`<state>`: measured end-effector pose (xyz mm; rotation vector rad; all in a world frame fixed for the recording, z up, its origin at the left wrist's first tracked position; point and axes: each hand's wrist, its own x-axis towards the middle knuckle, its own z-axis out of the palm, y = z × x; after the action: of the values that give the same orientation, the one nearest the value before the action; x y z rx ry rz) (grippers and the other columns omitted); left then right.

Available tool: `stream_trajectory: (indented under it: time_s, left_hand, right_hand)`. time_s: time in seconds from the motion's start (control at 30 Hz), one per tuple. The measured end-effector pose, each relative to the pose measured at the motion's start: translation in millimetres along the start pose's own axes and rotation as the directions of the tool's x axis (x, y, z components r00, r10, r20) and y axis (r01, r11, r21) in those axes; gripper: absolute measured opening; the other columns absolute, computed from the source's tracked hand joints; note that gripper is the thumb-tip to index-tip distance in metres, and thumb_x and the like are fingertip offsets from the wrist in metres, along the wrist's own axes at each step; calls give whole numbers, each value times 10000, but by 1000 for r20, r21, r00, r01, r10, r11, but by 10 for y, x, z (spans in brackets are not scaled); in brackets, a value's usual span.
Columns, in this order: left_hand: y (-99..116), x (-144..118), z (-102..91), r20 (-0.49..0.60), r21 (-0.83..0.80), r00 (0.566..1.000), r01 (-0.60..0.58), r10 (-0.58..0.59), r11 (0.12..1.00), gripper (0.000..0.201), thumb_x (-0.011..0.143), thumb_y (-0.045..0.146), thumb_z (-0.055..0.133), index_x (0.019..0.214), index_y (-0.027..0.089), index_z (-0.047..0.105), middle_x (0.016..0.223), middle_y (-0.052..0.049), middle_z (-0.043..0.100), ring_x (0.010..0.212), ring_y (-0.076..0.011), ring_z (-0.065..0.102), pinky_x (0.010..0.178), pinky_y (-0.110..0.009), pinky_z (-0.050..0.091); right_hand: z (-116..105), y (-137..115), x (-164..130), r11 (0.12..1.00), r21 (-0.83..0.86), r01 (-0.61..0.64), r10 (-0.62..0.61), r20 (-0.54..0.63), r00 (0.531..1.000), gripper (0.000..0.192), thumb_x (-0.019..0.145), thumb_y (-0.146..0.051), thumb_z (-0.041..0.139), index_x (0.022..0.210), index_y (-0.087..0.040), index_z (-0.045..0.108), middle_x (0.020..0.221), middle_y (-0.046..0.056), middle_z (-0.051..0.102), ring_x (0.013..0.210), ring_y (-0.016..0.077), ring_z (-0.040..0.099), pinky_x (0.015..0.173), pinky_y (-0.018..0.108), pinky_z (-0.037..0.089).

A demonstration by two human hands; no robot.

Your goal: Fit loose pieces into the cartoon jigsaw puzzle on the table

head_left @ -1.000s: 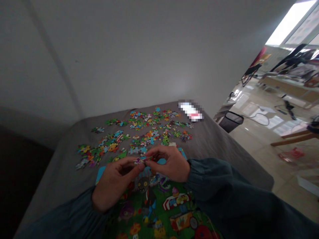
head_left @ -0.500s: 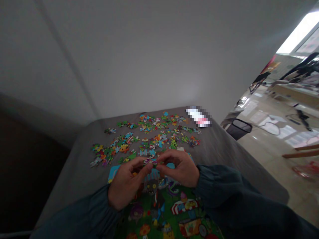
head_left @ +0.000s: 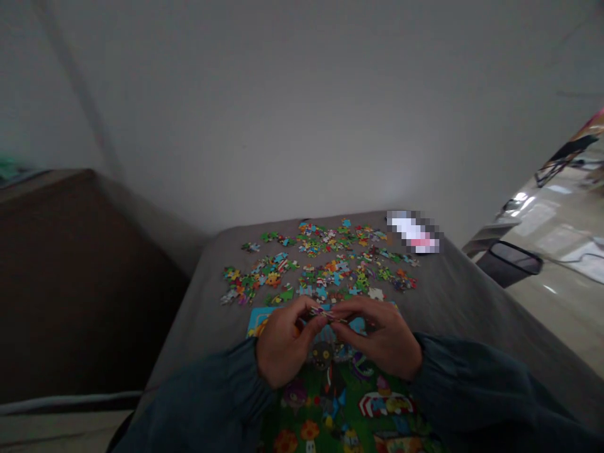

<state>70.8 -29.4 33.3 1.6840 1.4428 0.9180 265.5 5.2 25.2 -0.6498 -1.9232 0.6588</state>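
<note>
My left hand (head_left: 283, 343) and my right hand (head_left: 380, 336) meet over the near part of a grey table (head_left: 198, 314). Their fingertips pinch a small striped puzzle piece (head_left: 325, 313) between them. Under the hands lies a partly built colourful puzzle (head_left: 340, 402) with green ground, cartoon figures and a blue top edge. Several loose puzzle pieces (head_left: 321, 264) are scattered across the table beyond the hands. Both forearms wear dark teal sleeves.
A white and pink blurred object (head_left: 414, 231) lies at the table's far right corner. A grey wall rises right behind the table. A dark bin (head_left: 512, 263) stands on the shiny floor to the right. A dark brown surface (head_left: 61, 277) lies to the left.
The view has swung left, so table and hands now sit further right in the picture. Both hands keep pinching the small piece between their fingertips, held a little lower over the puzzle.
</note>
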Motion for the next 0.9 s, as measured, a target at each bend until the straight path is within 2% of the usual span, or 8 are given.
stream_trajectory:
  time_s: [0.13,0.23,0.37,0.47,0.67,0.9]
  left_hand:
    - [-16,-27,-11,10,89,997,-72,72,993,395,955,569,532,909,207,685,750,-16,722,686,-202,665,636,-300,442]
    - [-33,-32,-37,-4,144,986,-165,167,976,300,972,483,570,925,218,702,825,-16,757,773,-200,704,688,-294,470]
    - [-55,-19,-69,-1,162,941,-333,337,929,163,972,357,631,921,227,714,888,-4,779,858,-177,726,754,-268,497]
    - [-64,-12,-71,-18,162,912,-403,411,901,103,960,299,659,910,225,711,891,4,782,855,-161,728,757,-252,504]
    - [-38,-17,-66,-78,147,910,-394,408,907,71,938,267,694,889,217,709,834,10,766,793,-142,717,738,-238,508]
    - [0,3,-96,-52,108,903,-419,426,902,81,942,260,682,889,204,707,827,-21,767,783,-157,722,740,-249,531]
  right_hand:
    - [6,16,-19,999,21,30,-30,10,1000,221,839,-106,739,1032,-214,729,818,-1,783,710,119,751,676,175,588]
    - [-4,7,-12,998,16,56,-56,1,998,213,850,-104,732,1031,-215,729,817,-3,781,706,114,747,677,169,585]
    - [-20,-16,-14,998,4,57,-57,7,998,201,864,-103,729,1028,-218,734,836,-3,788,715,115,748,684,167,583]
    - [-23,-6,-28,998,6,59,-59,21,998,198,877,-112,726,1042,-220,735,860,4,792,752,124,756,704,177,587]
    - [-30,45,-33,996,36,78,-80,57,995,218,909,-118,690,1087,-235,736,894,17,790,805,138,766,719,200,602]
    - [-60,19,6,997,21,72,-74,127,989,172,923,-165,677,1063,-236,748,898,38,793,789,157,760,723,248,613]
